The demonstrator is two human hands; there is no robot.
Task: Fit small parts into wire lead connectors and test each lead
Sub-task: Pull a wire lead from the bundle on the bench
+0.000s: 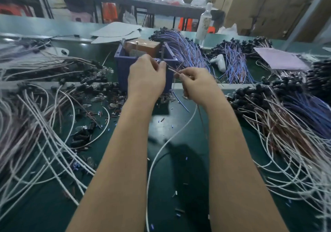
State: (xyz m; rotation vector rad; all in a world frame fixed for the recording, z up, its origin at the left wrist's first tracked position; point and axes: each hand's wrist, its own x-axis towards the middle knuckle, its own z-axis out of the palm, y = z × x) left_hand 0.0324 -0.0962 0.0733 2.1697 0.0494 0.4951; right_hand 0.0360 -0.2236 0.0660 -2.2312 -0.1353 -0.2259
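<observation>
Both my hands meet in front of a blue box (125,65) at the table's middle. My left hand (146,77) has its fingers curled and pinches the tip of a thin brown wire lead (172,70). My right hand (196,83) grips the same lead a little further along. From under my right hand a white cable (161,153) and a brown strand hang down toward the table's near edge. The part at the lead's tip is too small and blurred to make out.
Heaps of white and brown leads (35,124) with black connectors cover the left side. Blue and brown bundles (295,115) lie at the right. A brown block (143,46) stands in the blue box. Small loose parts (114,113) dot the green mat.
</observation>
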